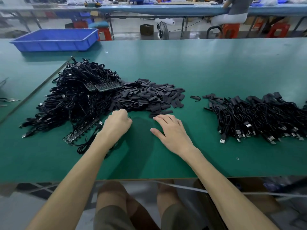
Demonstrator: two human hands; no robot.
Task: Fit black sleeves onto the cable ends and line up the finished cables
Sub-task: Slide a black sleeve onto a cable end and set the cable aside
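A big tangle of unfinished black USB cables (78, 97) with small circuit boards lies on the left of the green table (207, 68). Beside it in the middle spreads a heap of flat black sleeves (149, 97). The sleeved cables (259, 117) lie side by side on the right, plugs toward me. My left hand (116, 125) is curled at the near edge of the sleeve heap; what its fingertips hold is hidden. A cable runs under its wrist. My right hand (167, 130) rests flat with spread fingers, fingertips at the nearest sleeves.
A blue plastic tray (54, 39) stands at the far left of the table. A strip of circuit boards (79, 130) lies near my left wrist. One loose sleeve ring (195, 97) lies between the heaps. Another person sits at a bench far behind.
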